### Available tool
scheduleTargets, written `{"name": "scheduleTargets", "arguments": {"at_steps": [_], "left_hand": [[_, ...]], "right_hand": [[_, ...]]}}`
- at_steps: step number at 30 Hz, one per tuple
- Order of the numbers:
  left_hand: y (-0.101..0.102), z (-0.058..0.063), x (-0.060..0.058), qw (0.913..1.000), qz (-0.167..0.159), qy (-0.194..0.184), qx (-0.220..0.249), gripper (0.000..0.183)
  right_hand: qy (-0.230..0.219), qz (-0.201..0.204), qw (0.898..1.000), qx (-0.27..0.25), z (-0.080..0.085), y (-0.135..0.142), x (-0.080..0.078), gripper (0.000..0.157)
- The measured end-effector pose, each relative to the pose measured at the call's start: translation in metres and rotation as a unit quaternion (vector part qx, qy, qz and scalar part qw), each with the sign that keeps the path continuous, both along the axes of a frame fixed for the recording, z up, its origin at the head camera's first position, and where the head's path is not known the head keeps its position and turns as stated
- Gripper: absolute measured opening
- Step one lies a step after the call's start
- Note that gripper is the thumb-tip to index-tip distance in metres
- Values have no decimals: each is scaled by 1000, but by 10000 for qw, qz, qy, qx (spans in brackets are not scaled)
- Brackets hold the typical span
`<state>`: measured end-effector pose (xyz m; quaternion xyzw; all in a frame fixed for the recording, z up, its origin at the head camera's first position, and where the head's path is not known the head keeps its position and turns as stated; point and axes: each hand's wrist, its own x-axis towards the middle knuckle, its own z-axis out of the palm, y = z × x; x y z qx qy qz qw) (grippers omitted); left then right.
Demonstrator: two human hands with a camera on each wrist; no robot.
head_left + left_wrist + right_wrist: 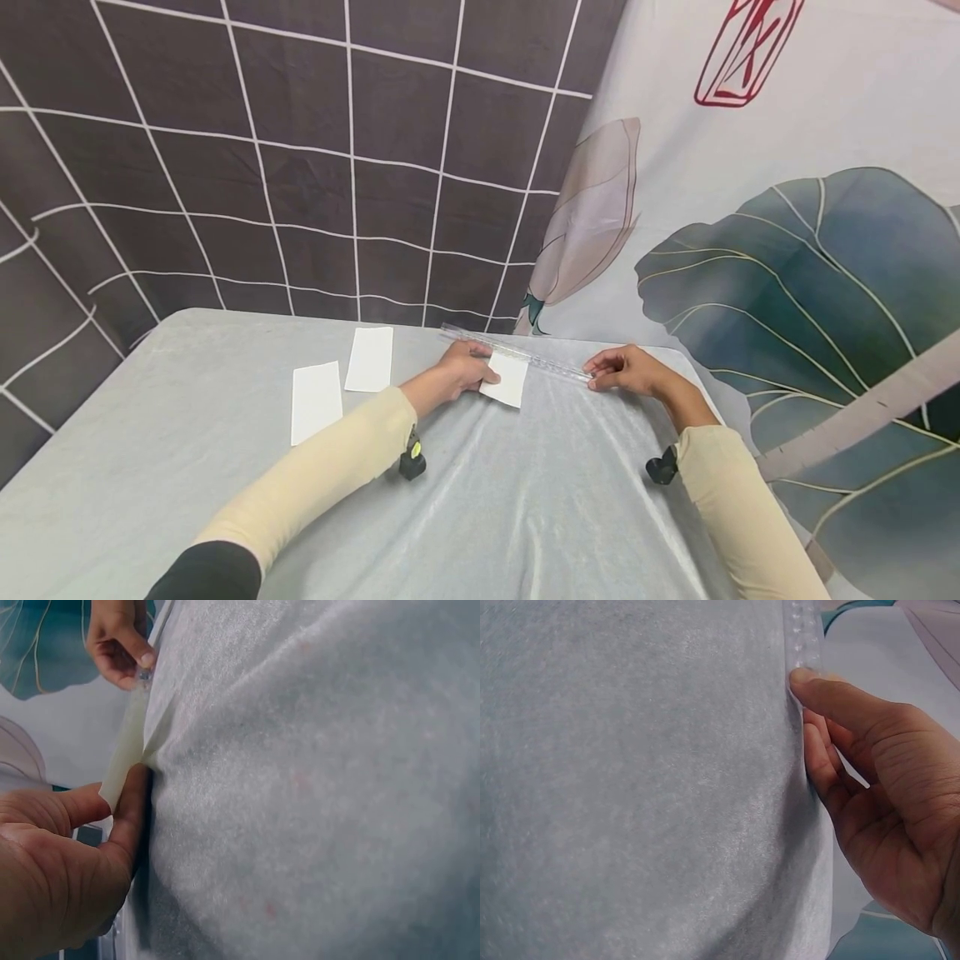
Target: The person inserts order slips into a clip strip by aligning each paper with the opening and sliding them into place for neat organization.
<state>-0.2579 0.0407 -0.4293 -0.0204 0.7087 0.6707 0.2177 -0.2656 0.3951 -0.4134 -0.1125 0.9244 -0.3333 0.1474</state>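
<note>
My left hand (461, 368) pinches a small white piece of paper (510, 382) by its left side, with the thumb lying over it. In the left wrist view, thumb and fingers meet at the near edge of the paper (126, 750). A clear ruler (551, 365) runs slantwise along the paper's far edge; whether it lies over or under the paper is hard to tell. Its right end is pinched between the thumb and fingers of my right hand (628, 370). The right wrist view shows the ruler (802, 637) with the right thumb on its end.
Two white paper rectangles, one nearer (317, 403) and one farther back (370, 358), lie left of my left hand. A wrinkled grey cloth (480, 517) covers the table. Behind it hang a dark gridded curtain (300, 183) and a leaf-patterned one (817, 275).
</note>
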Motion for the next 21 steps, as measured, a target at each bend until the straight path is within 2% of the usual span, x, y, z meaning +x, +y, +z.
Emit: {"name": "scheduleTargets", "arguments": {"at_steps": [11, 21], "left_hand": [[7, -2, 0, 9999, 57, -6, 150, 62], [12, 2, 5, 9998, -14, 130, -170, 62]], "right_hand": [[-21, -49, 9999, -94, 1, -1, 2, 32], [-18, 148, 9991, -387, 0, 0, 2, 36]]}}
